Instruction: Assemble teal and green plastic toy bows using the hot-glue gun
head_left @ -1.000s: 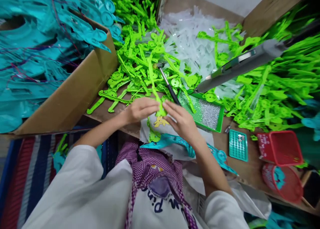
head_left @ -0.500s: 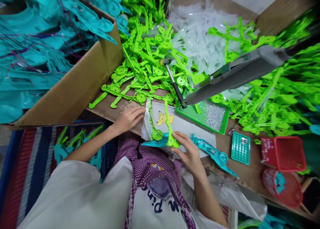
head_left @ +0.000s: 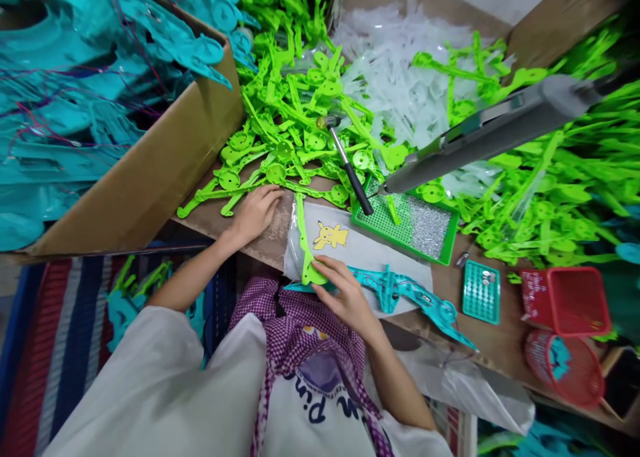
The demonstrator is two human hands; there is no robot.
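Observation:
My right hand (head_left: 345, 294) pinches the wide lower end of a bright green plastic arm (head_left: 305, 240), its thumb and fingers on the rounded edge. That arm lies over the clear plastic film and the teal plastic body (head_left: 390, 286), and covers the green half seen there earlier. Slots and a cross-shaped part show on the teal body. My left hand (head_left: 257, 214) rests on the table's brown surface with fingers stretched out, its fingertips at the near edge of the pile of green arms (head_left: 285, 152). It holds nothing that I can see.
A white sheet with a yellow cartoon figure (head_left: 330, 235) lies under the work. A green tray (head_left: 453, 234) holds small screws; a hammer (head_left: 350, 167) leans on it. A grey power screwdriver (head_left: 480, 134) hangs above. A cardboard box (head_left: 165, 157) of teal parts stands left, red baskets (head_left: 580, 300) right.
My right hand has moved left, setting the green arm over the other green half. My left hand has moved up and left to the edge of the green pile.

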